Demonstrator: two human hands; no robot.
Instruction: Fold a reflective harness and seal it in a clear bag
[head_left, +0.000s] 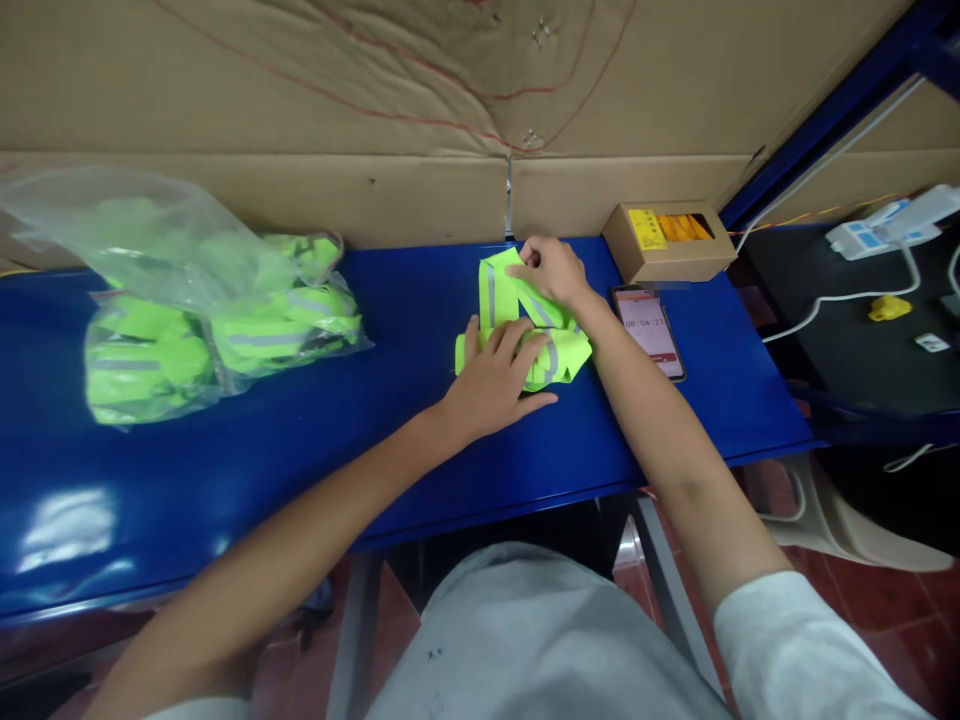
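Observation:
A fluorescent yellow-green reflective strap (568, 352) with grey stripes lies partly folded on the blue table. Across its near, bundled part rests my left hand (491, 385), palm down with fingers spread. My right hand (553, 272) is at the far end of the strap, its fingers curled and closed on the band near the upper loop. The fingertips of the right hand are partly hidden. Between the two hands the strap forms an open loop, and the blue tabletop shows through it.
To the left, clear plastic bags (172, 250) hold several more bright green straps. A phone (651, 335) with a running timer lies right of my right forearm, before a cardboard box (667, 243) with orange contents. Cardboard lines the back; a power strip (885, 235) sits on the dark surface at right.

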